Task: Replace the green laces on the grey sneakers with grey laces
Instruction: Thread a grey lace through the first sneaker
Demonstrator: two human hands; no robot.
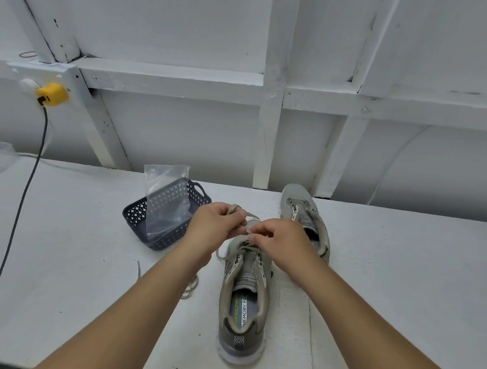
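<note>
White bench (60, 229) under white framing. Left of the grip, basket (159, 221) with bag (166, 196). Left hand (213, 225) curled, pinching lace (236, 209); right hand (279, 238) pinching it too, above near sneaker (242, 308). Right of grip, second sneaker (303, 214).

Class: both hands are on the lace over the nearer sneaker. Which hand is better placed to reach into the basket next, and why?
Left. The left hand sits right beside the basket, which lies on its side of the nearer sneaker; the right hand would have to cross over. Both pinch the lace.
</note>
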